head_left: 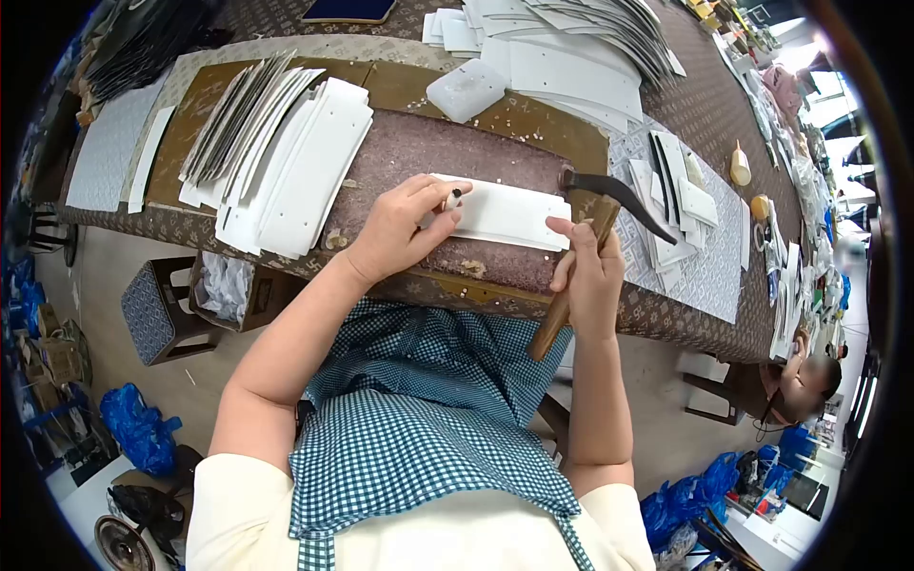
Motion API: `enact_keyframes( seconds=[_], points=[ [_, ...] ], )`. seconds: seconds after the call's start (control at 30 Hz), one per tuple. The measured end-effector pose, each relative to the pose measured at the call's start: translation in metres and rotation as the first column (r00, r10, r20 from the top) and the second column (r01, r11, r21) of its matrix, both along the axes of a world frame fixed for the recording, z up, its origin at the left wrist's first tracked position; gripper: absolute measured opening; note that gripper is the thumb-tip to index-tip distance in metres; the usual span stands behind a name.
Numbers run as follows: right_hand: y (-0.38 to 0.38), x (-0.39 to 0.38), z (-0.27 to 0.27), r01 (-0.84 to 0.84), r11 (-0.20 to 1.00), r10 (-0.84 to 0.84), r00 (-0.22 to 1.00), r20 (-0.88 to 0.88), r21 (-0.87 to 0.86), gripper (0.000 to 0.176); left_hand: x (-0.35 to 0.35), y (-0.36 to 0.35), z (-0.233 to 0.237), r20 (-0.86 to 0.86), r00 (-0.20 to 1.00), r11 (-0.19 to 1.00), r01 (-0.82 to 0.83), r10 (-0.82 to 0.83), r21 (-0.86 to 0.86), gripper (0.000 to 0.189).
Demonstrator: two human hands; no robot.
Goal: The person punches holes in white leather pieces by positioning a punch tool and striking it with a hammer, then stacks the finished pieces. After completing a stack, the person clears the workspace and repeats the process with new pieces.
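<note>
On purplish pad (pixel 428 143) atop brown patterned table (pixel 700 105), saw white strip (pixel 509 214) lying flat. W/ L hand (pixel 409 224), pinched sm. dark-tipped piece (pixel 456 193) btwn thumb & index over strip's L end. W/ R hand (pixel 592 276), wrapped fingers round wood-handled hammer (pixel 602 219), one digit reaching strip's R end. Just beyond pad, saw whitish block (pixel 466 90); to L, fanned stack (pixel 319 176); to R, smaller pile (pixel 685 195). Farther off, saw big white stack (pixel 571 71), squeeze bottle (pixel 740 166), then, far R, seated person (pixel 800 390).
</note>
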State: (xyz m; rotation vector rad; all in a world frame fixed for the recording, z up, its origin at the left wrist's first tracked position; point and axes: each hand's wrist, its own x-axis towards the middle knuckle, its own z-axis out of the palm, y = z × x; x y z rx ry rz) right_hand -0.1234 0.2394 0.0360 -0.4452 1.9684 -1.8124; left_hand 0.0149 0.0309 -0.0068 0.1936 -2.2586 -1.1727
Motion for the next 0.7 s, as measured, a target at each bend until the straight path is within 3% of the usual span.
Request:
enact_keyframes(
  seconds=[0.03,0.13,0.23,0.27,0.33,0.4,0.53,0.7],
  points=[
    [0.000,0.001,-0.011,0.043,0.999,-0.043,0.999,0.008,-0.013,0.021,-0.002,-0.002,-0.005,-0.034,0.999,0.999,-0.006,0.005,-0.041,0.019],
    [-0.002,0.011,-0.037,0.135,0.990,-0.134,0.990,0.034,-0.030,0.022,0.000,-0.006,-0.010,0.053,0.998,0.998,-0.045,0.043,0.046,0.019],
    [-0.002,0.017,-0.035,0.140,0.990,-0.140,0.990,0.018,-0.026,0.024,-0.004,-0.002,-0.010,0.095,0.976,0.958,-0.212,0.197,0.192,0.021],
    [-0.002,0.017,-0.033,0.135,0.991,-0.135,0.991,0.008,-0.019,0.025,-0.007,-0.003,-0.011,0.088,0.975,0.889,-0.221,0.203,0.401,0.024],
    [-0.001,0.017,-0.036,0.143,0.988,-0.141,0.989,0.032,-0.052,0.024,-0.013,-0.007,-0.006,0.114,0.965,0.855,-0.261,0.235,0.448,0.021],
    [0.000,0.018,-0.040,0.162,0.982,-0.157,0.986,0.051,-0.097,0.023,-0.027,0.000,-0.002,0.063,0.976,0.862,-0.212,0.207,0.460,0.012],
    [0.000,0.025,-0.042,0.252,0.952,-0.253,0.967,0.014,-0.175,0.019,-0.066,0.022,0.006,0.086,0.996,0.922,-0.054,0.022,0.382,0.017],
    [0.000,0.023,-0.044,0.270,0.951,-0.267,0.963,0.036,-0.153,0.019,-0.105,0.042,0.006,0.077,0.987,0.934,0.106,-0.140,0.340,0.014]
  ],
)
